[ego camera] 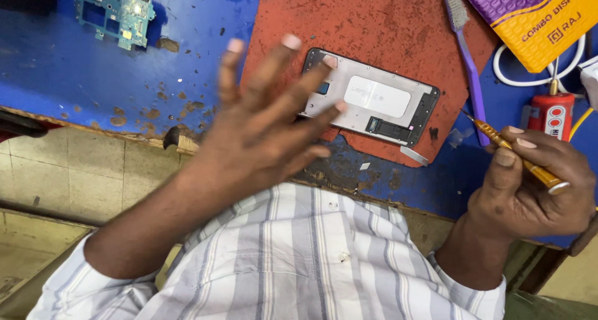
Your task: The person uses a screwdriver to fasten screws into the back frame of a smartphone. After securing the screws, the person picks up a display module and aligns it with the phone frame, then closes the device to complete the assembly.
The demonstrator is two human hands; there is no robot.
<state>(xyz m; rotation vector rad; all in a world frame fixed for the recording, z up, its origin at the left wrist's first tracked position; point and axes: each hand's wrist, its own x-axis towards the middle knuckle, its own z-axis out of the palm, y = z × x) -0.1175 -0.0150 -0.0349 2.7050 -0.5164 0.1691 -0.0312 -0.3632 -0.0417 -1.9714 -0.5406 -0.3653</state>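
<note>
The phone frame (374, 105) lay open, back up, on the red mat (374, 21), its circuit board (115, 12) already out and set well apart on the blue bench (62, 71). The left hand (268, 127) hovered over the frame's near end, fingers spread wide, gripping nothing. The right hand (529, 183) held an orange screwdriver (514, 149), tip aimed toward the mat. Stripping looked mostly finished to me; reassembly had yet to start.
</note>
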